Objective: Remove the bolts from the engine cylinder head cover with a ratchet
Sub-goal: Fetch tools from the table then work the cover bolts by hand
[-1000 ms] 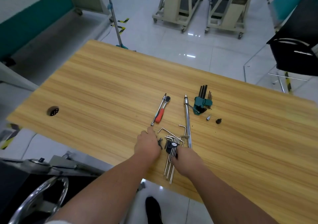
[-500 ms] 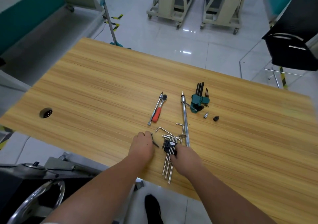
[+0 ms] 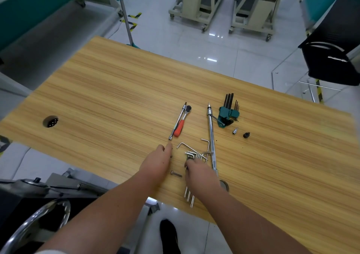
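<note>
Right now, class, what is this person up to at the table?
A person stands at a wooden table sorting tools. The right hand rests on a bundle of silver hex keys; the left hand lies just short of the red-handled ratchet, which is untouched. A loose bolt lies between the hands. No engine cover is in view.

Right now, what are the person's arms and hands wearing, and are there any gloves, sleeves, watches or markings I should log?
Both forearms are bare, and the left hand and right hand have no gloves. No watch, ring, band or marking shows. The only clothing in view is a sliver of white fabric at the bottom left edge, apparently a sleeve on the left arm, and a black shoe below.
</note>
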`<state>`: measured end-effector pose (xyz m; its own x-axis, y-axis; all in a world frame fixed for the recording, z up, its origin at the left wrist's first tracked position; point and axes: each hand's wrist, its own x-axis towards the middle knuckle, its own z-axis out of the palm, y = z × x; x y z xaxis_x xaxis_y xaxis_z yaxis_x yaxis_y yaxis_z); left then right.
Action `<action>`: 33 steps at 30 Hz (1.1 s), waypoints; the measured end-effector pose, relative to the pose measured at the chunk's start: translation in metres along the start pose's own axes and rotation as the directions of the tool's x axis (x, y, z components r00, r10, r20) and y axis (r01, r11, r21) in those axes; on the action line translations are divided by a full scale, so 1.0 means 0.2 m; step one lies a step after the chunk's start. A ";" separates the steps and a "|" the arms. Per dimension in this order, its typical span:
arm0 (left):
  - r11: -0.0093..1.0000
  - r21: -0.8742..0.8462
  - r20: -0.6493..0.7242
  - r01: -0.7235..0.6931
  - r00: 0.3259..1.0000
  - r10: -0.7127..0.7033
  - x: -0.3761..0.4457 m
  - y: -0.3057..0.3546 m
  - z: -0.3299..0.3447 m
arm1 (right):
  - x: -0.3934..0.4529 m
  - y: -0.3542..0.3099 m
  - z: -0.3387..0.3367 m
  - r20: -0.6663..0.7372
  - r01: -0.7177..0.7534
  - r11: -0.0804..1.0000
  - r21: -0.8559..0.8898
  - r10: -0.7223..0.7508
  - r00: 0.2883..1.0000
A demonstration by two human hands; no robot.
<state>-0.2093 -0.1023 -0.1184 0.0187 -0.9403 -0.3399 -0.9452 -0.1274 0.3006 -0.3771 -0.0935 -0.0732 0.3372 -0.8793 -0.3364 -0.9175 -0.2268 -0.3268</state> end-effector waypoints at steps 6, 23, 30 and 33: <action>0.974 -0.226 -0.057 0.028 0.998 -0.042 0.00 -0.07 -0.01 | 0.07 -0.13 0.05 0.103 0.154 0.922 -0.354 -0.126 0.987; 0.421 -0.852 0.036 0.311 0.838 -0.545 -0.05 -0.15 -0.02 | 0.09 -0.18 0.09 -0.012 0.002 0.910 -0.414 -0.007 1.000; 0.230 -0.923 0.102 0.307 0.774 -0.625 -0.03 -0.10 -0.02 | 0.10 -0.20 0.08 0.005 -0.042 0.906 -0.421 0.049 0.999; 0.222 -0.925 0.106 0.308 0.770 -0.629 -0.04 -0.08 -0.01 | 0.08 -0.20 0.09 0.010 -0.026 0.912 -0.410 0.033 0.999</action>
<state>-0.1931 -0.0944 -0.1184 0.5741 -0.6108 -0.5452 0.0976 -0.6101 0.7863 -0.3314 -0.0912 -0.0814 0.3091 -0.8819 -0.3560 -0.9317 -0.3558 0.0724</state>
